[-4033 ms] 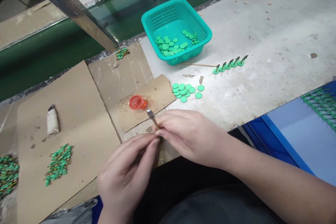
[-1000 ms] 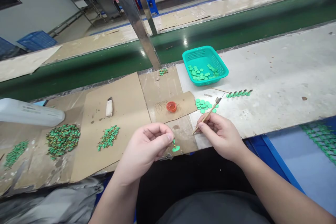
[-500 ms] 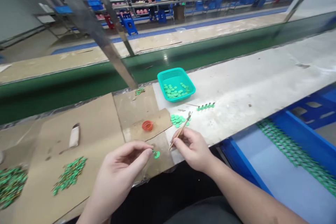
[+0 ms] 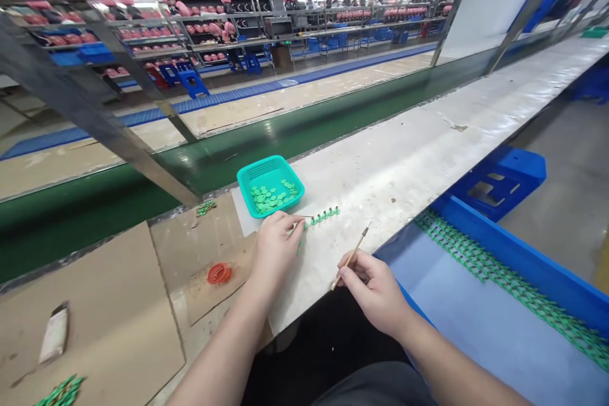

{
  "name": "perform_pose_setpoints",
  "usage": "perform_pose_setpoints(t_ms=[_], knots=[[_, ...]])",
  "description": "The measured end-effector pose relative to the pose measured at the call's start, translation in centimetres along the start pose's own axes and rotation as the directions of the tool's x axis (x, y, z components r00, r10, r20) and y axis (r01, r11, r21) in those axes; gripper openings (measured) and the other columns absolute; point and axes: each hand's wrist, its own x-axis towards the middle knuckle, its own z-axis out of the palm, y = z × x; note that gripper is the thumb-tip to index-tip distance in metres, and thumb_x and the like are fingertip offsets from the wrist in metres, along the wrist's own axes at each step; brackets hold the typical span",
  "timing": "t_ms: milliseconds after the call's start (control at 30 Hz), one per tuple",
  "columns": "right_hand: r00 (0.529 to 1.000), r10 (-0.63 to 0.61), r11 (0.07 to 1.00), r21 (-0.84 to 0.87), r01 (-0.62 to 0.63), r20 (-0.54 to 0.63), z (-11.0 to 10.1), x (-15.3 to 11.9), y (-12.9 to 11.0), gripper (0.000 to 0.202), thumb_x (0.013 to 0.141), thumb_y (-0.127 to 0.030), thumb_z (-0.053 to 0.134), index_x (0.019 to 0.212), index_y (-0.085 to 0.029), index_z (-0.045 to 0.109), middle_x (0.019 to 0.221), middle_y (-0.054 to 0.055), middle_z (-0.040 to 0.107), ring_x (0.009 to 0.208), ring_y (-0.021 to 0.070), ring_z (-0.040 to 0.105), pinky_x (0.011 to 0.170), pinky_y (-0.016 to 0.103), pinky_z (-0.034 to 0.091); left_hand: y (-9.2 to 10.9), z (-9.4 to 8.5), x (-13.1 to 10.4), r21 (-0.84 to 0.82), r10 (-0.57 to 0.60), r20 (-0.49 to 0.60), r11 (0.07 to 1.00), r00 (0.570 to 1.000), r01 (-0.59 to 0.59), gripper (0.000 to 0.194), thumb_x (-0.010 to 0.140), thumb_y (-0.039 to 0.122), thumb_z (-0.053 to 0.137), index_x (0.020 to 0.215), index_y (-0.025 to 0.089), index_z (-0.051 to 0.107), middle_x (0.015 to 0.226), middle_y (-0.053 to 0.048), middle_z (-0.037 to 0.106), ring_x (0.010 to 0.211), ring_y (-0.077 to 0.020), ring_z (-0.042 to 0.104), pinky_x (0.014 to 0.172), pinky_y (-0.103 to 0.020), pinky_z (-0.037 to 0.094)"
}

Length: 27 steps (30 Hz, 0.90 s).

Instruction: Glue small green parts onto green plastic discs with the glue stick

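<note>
My left hand (image 4: pixel 278 244) reaches to the near end of a row of small green discs with dark upright parts (image 4: pixel 326 216). Its thumb and fingertips pinch a small green disc piece (image 4: pixel 305 226), mostly hidden by the fingers. A few more green discs (image 4: pixel 299 247) show beside that hand, largely covered by it. In my right hand (image 4: pixel 368 285) is a slim wooden-handled brush (image 4: pixel 354 252), held like a pen with its dark tip up and away from me. Behind the left hand stands a teal basket (image 4: pixel 245 179) with loose green discs (image 4: pixel 271 198) inside.
A small red-orange dish (image 4: pixel 219 273) sits on cardboard (image 4: pixel 118 304) at left. Green pieces (image 4: pixel 61 391) and a pale, dark-ended object (image 4: pixel 54 333) lie there too. Right of the white bench (image 4: pixel 404 158), a blue crate (image 4: pixel 504 247) holds rows of green pieces. A metal post (image 4: pixel 118 139) slants at left.
My left hand has moved forward and right, from over the cardboard to the row of discs, carrying the small piece. The right hand still holds the brush. The view has turned right.
</note>
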Motion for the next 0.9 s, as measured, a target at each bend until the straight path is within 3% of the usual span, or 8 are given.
perform_pose_setpoints(t_ms=[233, 433, 533, 600, 700, 800, 900], knots=[[0.998, 0.013, 0.997, -0.081, -0.018, -0.067, -3.2, 2.1, 0.3, 0.021, 0.108, -0.044, 0.065, 0.107, -0.024, 0.074, 0.092, 0.004, 0.081, 0.084, 0.0226, 0.083, 0.079, 0.034, 0.067, -1.0, 1.4, 0.2, 0.097, 0.015, 0.010, 0.995, 1.000, -0.016, 0.030, 0.117, 0.050, 0.077, 0.122, 0.020, 0.080, 0.120, -0.007, 0.082, 0.110, -0.0228, 0.079, 0.105, -0.047, 0.069], [0.999, -0.002, 0.950, -0.311, -0.012, -0.045, -6.0, 5.3, -0.3, 0.024, 0.112, -0.037, 0.056, 0.112, -0.023, 0.076, 0.088, 0.003, 0.078, 0.081, 0.0230, 0.080, 0.074, 0.035, 0.064, -0.3, 0.3, -1.3, 0.088, 0.034, -0.056, 0.996, 0.998, -0.029, 0.034, 0.118, 0.053, 0.072, 0.121, 0.022, 0.084, 0.106, -0.005, 0.082, 0.101, -0.0224, 0.078, 0.101, -0.044, 0.067], [1.000, -0.025, 0.870, -0.493, 0.022, 0.000, -7.5, 9.1, -0.7, 0.024, 0.118, -0.032, 0.058, 0.115, -0.022, 0.079, 0.094, 0.004, 0.079, 0.086, 0.0225, 0.078, 0.082, 0.037, 0.066, 0.5, -1.3, -3.1, 0.071, 0.037, -0.127, 0.997, 0.991, -0.028, 0.037, 0.117, 0.053, 0.066, 0.122, 0.025, 0.090, 0.098, -0.005, 0.080, 0.087, -0.0213, 0.075, 0.089, -0.038, 0.064], [0.998, -0.034, 0.790, -0.610, 0.060, 0.054, -8.2, 12.2, -0.8, 0.018, 0.119, -0.035, 0.071, 0.118, -0.020, 0.080, 0.116, 0.008, 0.083, 0.106, 0.0244, 0.080, 0.099, 0.044, 0.069, 1.2, -2.5, -4.6, 0.057, 0.044, -0.159, 0.998, 0.986, -0.035, 0.038, 0.115, 0.054, 0.065, 0.120, 0.028, 0.092, 0.094, -0.004, 0.079, 0.077, -0.0195, 0.070, 0.079, -0.034, 0.061], [0.989, -0.004, 0.666, -0.738, 0.111, 0.145, -8.7, 16.2, -0.9, 0.027, 0.117, -0.044, 0.082, 0.131, -0.021, 0.080, 0.137, 0.010, 0.082, 0.119, 0.0260, 0.081, 0.107, 0.049, 0.071, 1.7, -4.4, -7.2, 0.036, 0.064, -0.185, 0.998, 0.981, -0.058, 0.037, 0.114, 0.055, 0.066, 0.117, 0.030, 0.093, 0.085, -0.001, 0.073, 0.067, -0.0169, 0.062, 0.069, -0.031, 0.057], [0.975, 0.001, 0.572, -0.800, 0.182, 0.223, -8.3, 18.0, -1.1, 0.030, 0.117, -0.043, 0.082, 0.138, -0.021, 0.080, 0.143, 0.011, 0.081, 0.122, 0.0270, 0.081, 0.108, 0.050, 0.072, 1.3, -6.3, -10.5, 0.026, 0.061, -0.208, 0.998, 0.976, -0.056, 0.033, 0.114, 0.056, 0.070, 0.113, 0.031, 0.093, 0.081, 0.001, 0.070, 0.063, -0.0150, 0.058, 0.062, -0.028, 0.052], [0.948, -0.025, 0.525, -0.803, 0.282, 0.317, -7.6, 18.0, -1.6, 0.029, 0.117, -0.041, 0.082, 0.137, -0.020, 0.079, 0.141, 0.010, 0.081, 0.120, 0.0267, 0.082, 0.107, 0.050, 0.072, -0.1, -7.9, -14.4, 0.049, 0.009, -0.224, 0.999, 0.974, 0.002, 0.032, 0.111, 0.058, 0.075, 0.111, 0.031, 0.092, 0.088, -0.002, 0.076, 0.067, -0.0158, 0.062, 0.061, -0.028, 0.053]])
